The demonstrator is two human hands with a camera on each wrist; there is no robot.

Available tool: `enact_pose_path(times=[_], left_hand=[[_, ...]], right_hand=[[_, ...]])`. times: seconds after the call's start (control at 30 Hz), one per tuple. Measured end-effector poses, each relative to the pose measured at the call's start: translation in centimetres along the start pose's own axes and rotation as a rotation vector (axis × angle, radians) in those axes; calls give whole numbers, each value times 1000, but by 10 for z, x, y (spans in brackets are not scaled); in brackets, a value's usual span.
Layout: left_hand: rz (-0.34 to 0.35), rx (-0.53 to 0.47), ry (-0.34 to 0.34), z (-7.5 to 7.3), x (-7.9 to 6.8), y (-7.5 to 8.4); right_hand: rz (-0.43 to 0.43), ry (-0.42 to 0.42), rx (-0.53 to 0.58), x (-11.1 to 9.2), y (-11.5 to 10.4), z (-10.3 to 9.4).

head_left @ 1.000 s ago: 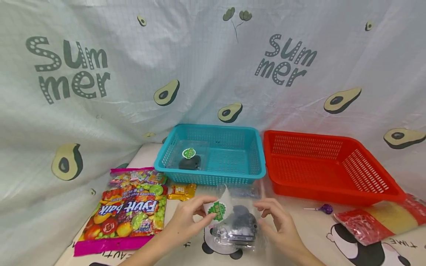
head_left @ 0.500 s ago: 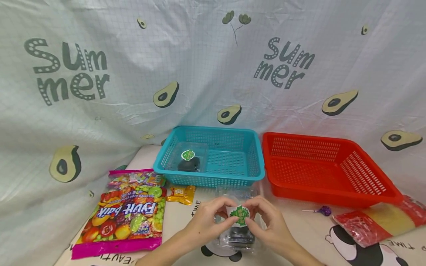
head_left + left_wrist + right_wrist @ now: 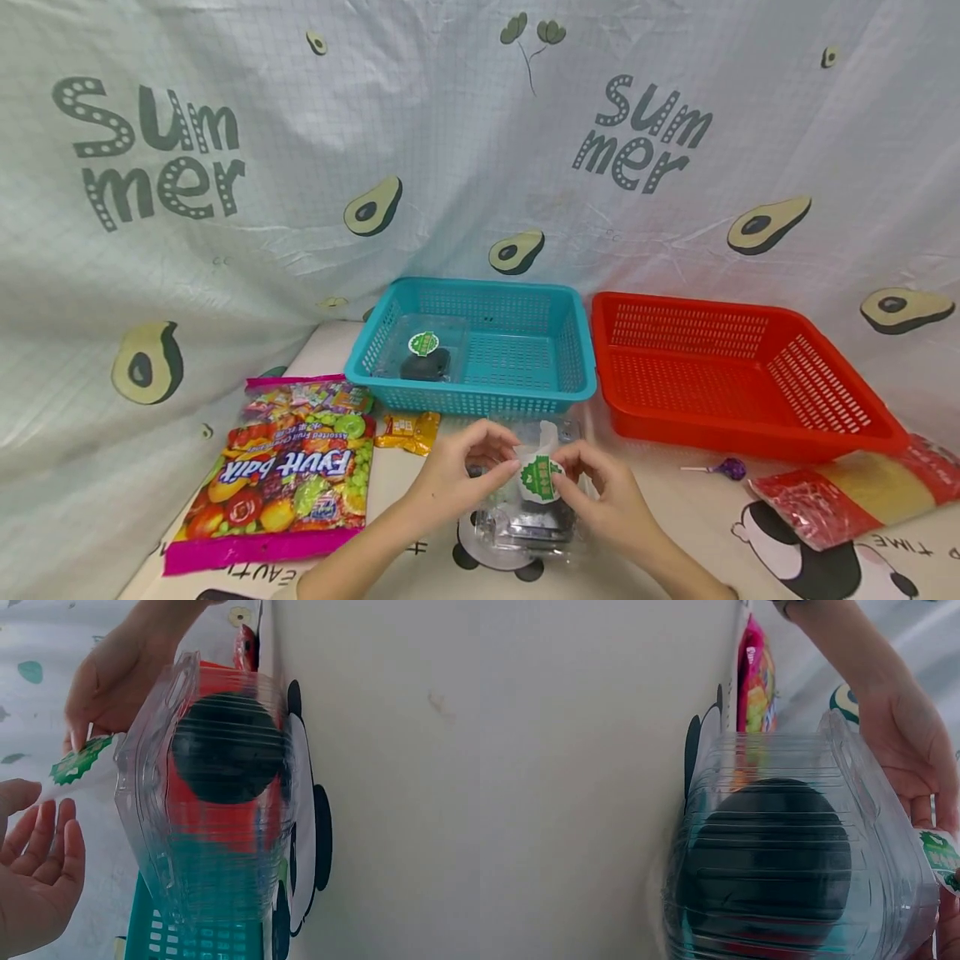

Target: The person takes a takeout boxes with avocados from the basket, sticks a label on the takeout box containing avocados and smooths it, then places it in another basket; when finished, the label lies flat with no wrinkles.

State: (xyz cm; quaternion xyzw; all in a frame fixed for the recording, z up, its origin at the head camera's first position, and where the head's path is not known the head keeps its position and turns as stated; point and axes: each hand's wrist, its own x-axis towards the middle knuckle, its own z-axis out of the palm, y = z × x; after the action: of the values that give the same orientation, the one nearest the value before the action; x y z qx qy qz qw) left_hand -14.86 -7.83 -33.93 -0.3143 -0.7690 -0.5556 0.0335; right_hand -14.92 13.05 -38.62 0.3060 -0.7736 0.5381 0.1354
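Observation:
A clear plastic clamshell box (image 3: 528, 533) stands on the table in front of me, a dark rounded thing (image 3: 229, 746) inside it. Above the box, my right hand (image 3: 611, 500) pinches a round green-and-white sticker (image 3: 537, 477) between thumb and finger. A whitish strip (image 3: 549, 435) rises behind the sticker. My left hand (image 3: 457, 471) is held at the sticker's left edge, its thumb and fingers bent toward it but apart from each other. In the left wrist view, the left hand (image 3: 37, 877) shows a gap between thumb and fingers. Whether it touches the sticker's edge is unclear.
Behind the box stands a turquoise basket (image 3: 472, 400) holding a similar stickered box (image 3: 425, 354). A red basket (image 3: 742, 437) is beside it. Left lie a fruit candy bag (image 3: 285, 475) and an orange packet (image 3: 408, 432); right, a lollipop (image 3: 729, 469) and a red-yellow packet (image 3: 855, 496).
The sticker passes from the left hand's fingers to a pinch by the right hand. Both hands met at it half a second ago; the left has since drawn slightly left.

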Motion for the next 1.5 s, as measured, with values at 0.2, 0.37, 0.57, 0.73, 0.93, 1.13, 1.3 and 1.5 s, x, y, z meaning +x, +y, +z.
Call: enact_pose_path(times=[0.2,0.37,0.57,0.73,0.93,1.13,1.3,1.5], left_hand=[[-63,-48,-32,1,1,-21],[-65,-44,-13,4,1,-33],[-89,-41,9,1,1,-33],[-118,-25,75,-9,0,-31],[-192,24,219,-40,-9,-40],[-349,-2,308,-79,-24,-60],[-533,71,293,-94,-39,-78],[-618,285,233,-99,-54,-88]], right_hand=[[33,-7,30,0,2,1],[-17,2,55,0,4,3],[-22,-24,75,0,2,3],[-67,-21,89,0,1,2],[-83,-16,113,0,0,-2],[-84,-29,130,1,0,-3],[-59,-32,125,1,0,-3],[-31,-35,115,1,2,-2]])
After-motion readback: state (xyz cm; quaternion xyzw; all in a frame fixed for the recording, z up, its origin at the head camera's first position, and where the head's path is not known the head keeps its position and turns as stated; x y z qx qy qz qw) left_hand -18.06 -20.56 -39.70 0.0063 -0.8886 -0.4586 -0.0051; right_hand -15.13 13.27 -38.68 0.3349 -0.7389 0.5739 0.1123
